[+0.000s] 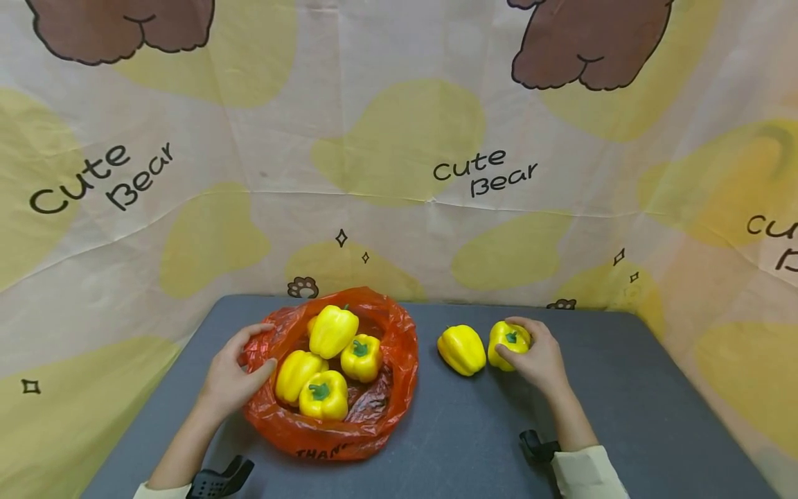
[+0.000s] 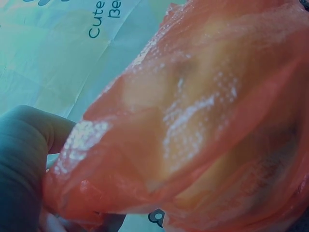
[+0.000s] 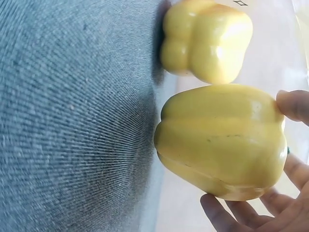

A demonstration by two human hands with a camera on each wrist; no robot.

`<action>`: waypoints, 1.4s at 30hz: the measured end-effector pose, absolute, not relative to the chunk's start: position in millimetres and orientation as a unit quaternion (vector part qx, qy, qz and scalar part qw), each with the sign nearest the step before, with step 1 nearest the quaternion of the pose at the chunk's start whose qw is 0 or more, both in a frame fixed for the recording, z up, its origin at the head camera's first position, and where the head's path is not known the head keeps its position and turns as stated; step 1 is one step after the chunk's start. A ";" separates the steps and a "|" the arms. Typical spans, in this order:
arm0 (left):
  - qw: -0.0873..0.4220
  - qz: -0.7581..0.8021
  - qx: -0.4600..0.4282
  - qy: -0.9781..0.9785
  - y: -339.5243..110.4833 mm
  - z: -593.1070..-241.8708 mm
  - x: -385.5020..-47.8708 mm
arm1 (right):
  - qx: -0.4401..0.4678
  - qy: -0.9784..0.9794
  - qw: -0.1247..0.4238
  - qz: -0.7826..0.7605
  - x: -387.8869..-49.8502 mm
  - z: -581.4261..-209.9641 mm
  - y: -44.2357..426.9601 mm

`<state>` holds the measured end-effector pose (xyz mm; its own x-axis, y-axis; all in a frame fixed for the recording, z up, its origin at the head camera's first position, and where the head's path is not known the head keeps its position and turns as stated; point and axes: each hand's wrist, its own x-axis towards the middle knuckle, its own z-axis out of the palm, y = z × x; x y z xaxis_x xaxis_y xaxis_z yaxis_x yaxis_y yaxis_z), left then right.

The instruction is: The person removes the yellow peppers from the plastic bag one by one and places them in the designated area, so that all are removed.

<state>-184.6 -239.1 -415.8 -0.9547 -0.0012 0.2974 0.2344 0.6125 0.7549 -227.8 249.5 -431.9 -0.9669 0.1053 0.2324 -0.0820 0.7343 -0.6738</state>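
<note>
A red plastic bag (image 1: 399, 388) stands wide-mouthed on the left half of the table, with several yellow bell peppers (image 1: 334, 331) inside. My left hand (image 1: 229, 378) holds the bag's left rim; the left wrist view shows the thin film (image 2: 96, 179) between thumb and fingers. To the right of the bag, my right hand (image 1: 539, 353) grips a yellow bell pepper (image 3: 222, 140) with a green stem, thumb and fingers on opposite sides. In the right wrist view its lower end appears just off the table. Another yellow bell pepper (image 1: 461, 351) lies close to its left.
The grey table (image 1: 461, 443) carries the bag and peppers. A printed cloth (image 1: 399, 138) hangs along the table's far edge. Dark wrist devices (image 1: 221, 477) are worn on both forearms.
</note>
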 end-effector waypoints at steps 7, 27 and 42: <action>0.145 -0.433 -0.071 -0.887 -238.2 -416.3 -183.6 | -0.013 -0.926 0.109 0.361 -228.0 -435.7 249.1; 0.139 -0.442 -0.076 -0.883 -238.3 -413.5 -182.7 | -0.010 -0.930 0.101 0.354 -228.2 -432.8 247.2; 0.135 -0.433 -0.074 -0.888 -238.7 -415.9 -183.2 | -0.009 -0.917 0.137 0.374 -222.5 -426.7 246.1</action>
<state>-183.2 -238.7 -415.9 -0.9523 0.0141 0.3047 0.2487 0.6141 0.7490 -222.5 246.1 -426.7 -0.9621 0.1197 0.2449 -0.0856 0.7205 -0.6882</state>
